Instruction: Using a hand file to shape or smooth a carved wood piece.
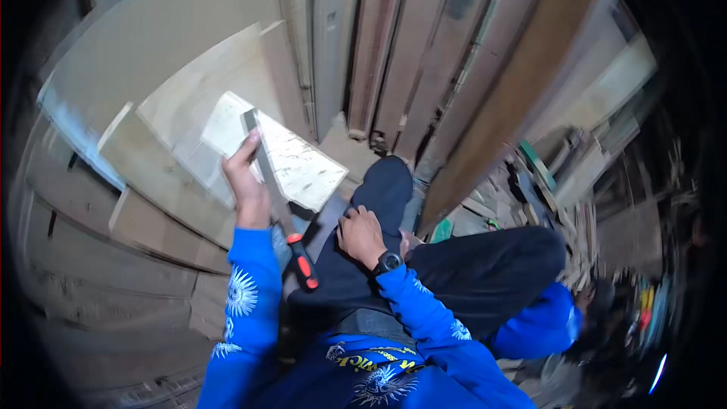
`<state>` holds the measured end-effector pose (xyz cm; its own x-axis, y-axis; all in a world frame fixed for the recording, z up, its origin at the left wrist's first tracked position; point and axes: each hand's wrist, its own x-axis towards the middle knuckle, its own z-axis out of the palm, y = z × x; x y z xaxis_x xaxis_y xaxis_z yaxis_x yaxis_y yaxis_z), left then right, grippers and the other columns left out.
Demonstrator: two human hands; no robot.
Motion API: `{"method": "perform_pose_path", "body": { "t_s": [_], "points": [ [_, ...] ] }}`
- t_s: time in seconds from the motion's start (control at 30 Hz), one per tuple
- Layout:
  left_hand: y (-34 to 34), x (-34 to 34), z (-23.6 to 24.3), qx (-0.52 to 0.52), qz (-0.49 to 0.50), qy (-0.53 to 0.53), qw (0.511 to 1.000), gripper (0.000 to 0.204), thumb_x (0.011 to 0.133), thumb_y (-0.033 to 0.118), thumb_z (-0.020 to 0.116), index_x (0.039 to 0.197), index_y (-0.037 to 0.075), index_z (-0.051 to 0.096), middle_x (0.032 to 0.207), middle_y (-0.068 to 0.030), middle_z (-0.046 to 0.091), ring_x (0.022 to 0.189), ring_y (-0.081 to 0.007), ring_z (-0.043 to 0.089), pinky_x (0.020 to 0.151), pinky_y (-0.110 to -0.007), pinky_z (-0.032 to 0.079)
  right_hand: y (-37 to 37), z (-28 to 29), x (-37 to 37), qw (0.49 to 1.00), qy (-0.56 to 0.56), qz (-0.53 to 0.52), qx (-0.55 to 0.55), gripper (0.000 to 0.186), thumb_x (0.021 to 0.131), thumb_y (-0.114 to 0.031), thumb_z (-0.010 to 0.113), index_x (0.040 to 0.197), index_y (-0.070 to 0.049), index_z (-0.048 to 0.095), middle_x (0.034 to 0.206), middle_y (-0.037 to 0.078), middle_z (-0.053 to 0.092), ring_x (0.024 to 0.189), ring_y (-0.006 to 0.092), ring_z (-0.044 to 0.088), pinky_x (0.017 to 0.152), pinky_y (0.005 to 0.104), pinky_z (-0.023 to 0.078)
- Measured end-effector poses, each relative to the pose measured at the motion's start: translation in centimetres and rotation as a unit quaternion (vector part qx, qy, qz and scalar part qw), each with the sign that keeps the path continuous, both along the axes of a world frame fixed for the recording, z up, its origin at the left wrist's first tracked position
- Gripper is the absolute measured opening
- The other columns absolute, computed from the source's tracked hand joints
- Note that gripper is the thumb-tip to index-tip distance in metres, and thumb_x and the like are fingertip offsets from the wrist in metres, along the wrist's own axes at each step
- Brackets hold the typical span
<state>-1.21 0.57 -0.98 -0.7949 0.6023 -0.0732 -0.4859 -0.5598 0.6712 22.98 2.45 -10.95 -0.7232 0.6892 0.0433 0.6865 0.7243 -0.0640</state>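
My left hand [248, 182] is closed around the blade of a long flat tool, gripping it near the far end. The tool looks like a file [271, 182], with grey steel and a black-and-red handle [303, 261] that points toward my body. Behind it lies a pale, scuffed white board [291, 163] with an angled edge. My right hand [362, 235], below a black wristwatch [389, 261], rests with bent fingers on my dark trouser leg [388, 189]. A grey flat surface [327, 223] shows between the file and that hand; its kind is unclear.
Large wooden panels [174, 23] lean at the left and back. Upright planks [379, 45] stand ahead, beside a broad brown board [522, 83]. Scrap wood [583, 174] is piled at the right. Past my right knee is a blue sleeve [538, 322] whose owner I cannot make out.
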Motion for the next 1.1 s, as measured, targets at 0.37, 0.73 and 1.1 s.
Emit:
{"method": "perform_pose_path", "body": {
  "t_s": [0.37, 0.73, 1.1],
  "points": [
    [-0.2, -1.4, -0.9, -0.002, -0.056, -0.003, 0.998, 0.038, 0.092, 0.020, 0.065, 0.121, -0.005, 0.062, 0.114, -0.0136, 0.065, 0.103, -0.0257, 0.065, 0.092, -0.039, 0.052, 3.6, -1.0, 4.9, 0.975, 0.107, -0.163, 0.109, 0.025, 0.069, -0.015, 0.072, 0.090, -0.005, 0.063, 0.088, 0.011, 0.063, 0.092, 0.0288, 0.061, 0.075, 0.0414, 0.051],
    [-0.4, -3.8, -2.0, -0.007, -0.041, 0.017, 0.999, 0.039, 0.094, 0.024, 0.062, 0.123, -0.003, 0.061, 0.113, -0.0125, 0.065, 0.102, -0.0257, 0.065, 0.090, -0.040, 0.053, -6.0, 2.2, 2.0, 0.933, 0.055, 0.111, -0.336, 0.030, 0.088, -0.027, 0.055, 0.099, -0.005, 0.072, 0.092, 0.015, 0.073, 0.091, 0.0282, 0.069, 0.075, 0.0459, 0.046],
    [-1.0, 1.0, 0.5, -0.031, -0.093, 0.062, 0.993, 0.045, 0.095, 0.029, 0.061, 0.127, -0.004, 0.058, 0.115, -0.0152, 0.063, 0.104, -0.0278, 0.064, 0.089, -0.042, 0.055, -7.5, 5.8, -1.4, 0.813, 0.371, 0.072, -0.442, 0.060, 0.094, -0.048, 0.065, 0.130, -0.004, 0.045, 0.080, 0.011, 0.056, 0.069, 0.0254, 0.060, 0.064, 0.0384, 0.047]
  ]
}}
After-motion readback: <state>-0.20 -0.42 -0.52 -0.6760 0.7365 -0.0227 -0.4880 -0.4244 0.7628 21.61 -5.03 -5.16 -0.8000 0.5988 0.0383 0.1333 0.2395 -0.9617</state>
